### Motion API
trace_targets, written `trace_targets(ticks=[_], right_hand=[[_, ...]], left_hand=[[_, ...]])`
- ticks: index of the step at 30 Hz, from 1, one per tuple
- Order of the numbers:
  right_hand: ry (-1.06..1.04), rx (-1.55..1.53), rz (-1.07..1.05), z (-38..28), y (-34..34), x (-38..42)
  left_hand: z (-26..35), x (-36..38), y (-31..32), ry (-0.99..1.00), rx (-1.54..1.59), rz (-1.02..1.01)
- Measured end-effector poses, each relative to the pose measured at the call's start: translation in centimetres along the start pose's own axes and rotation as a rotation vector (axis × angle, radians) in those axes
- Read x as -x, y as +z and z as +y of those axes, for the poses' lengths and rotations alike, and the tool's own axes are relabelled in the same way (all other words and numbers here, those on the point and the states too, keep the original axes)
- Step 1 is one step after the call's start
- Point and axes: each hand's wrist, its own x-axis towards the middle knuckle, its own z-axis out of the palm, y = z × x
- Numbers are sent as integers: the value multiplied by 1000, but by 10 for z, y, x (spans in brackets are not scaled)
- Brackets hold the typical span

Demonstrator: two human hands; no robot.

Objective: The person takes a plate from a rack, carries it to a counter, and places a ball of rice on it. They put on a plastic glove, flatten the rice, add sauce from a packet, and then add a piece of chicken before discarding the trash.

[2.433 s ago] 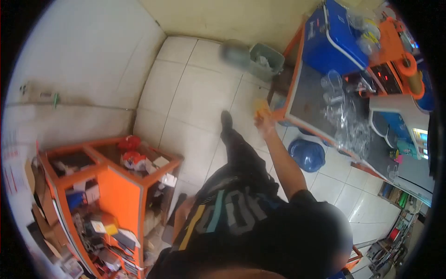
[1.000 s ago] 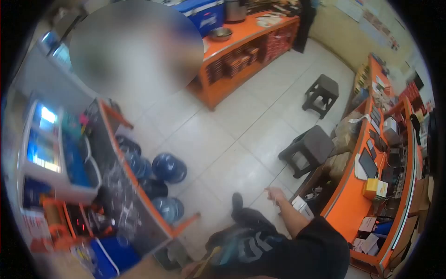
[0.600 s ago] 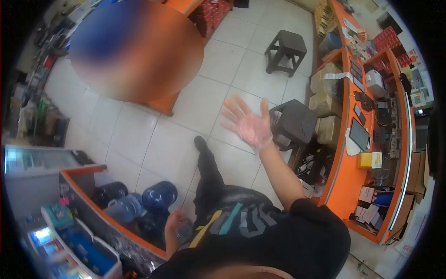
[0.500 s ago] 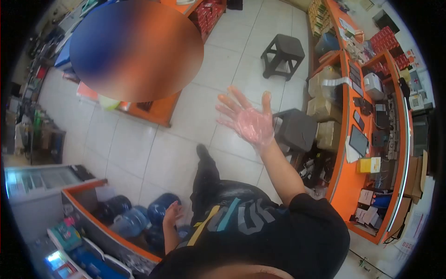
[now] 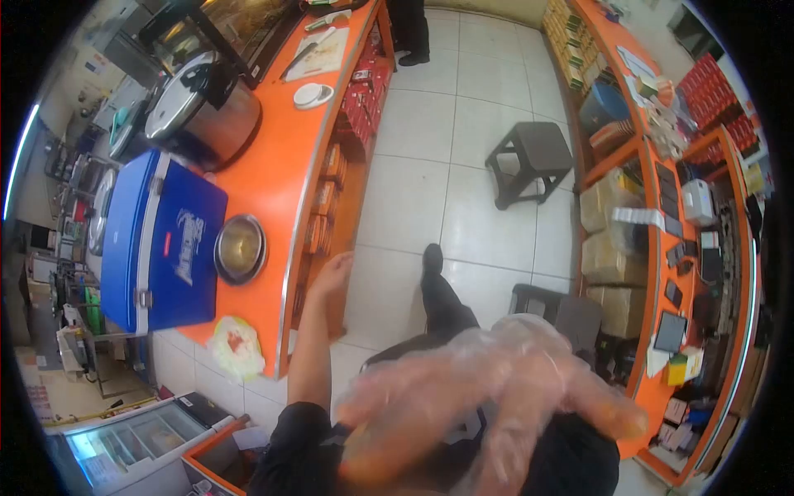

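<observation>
Glove [image 5: 496, 388] covers the right hand [image 5: 488, 405], fingers spread, holding nothing; left hand [image 5: 331, 273] hangs open beside the orange desk [image 5: 273, 174] above a white tile floor [image 5: 480, 215].

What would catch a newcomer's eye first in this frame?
The right hand, blurred and in a clear plastic glove, fills the lower foreground close to the camera. The bare left hand reaches toward the edge of the orange counter, which carries a blue cooler, a steel bowl and a large pot.
</observation>
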Motion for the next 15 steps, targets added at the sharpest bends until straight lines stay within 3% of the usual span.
trace_targets(ticks=[2, 5, 7, 9, 11, 14, 15], right_hand=[[-95, 47, -66, -5, -62, -19], [-268, 136, -118, -4, -164, -66], [-191, 100, -160, -11, -230, -95], [26, -19, -186, -25, -293, -115], [121, -110, -158, -16, -354, -130], [130, 11, -4, 22, -443, -139], [271, 11, 46, 21, -470, -158]], left_hand=[[45, -35, -2, -175, 83, 1], [-13, -94, -13, -332, 208, -65], [-30, -111, -21, -412, 346, -69], [58, -98, -37, -344, 200, -2], [65, -136, -48, -312, 317, 8], [29, -197, -66, -273, 464, 5], [-1, -229, -76, -253, 508, 1]])
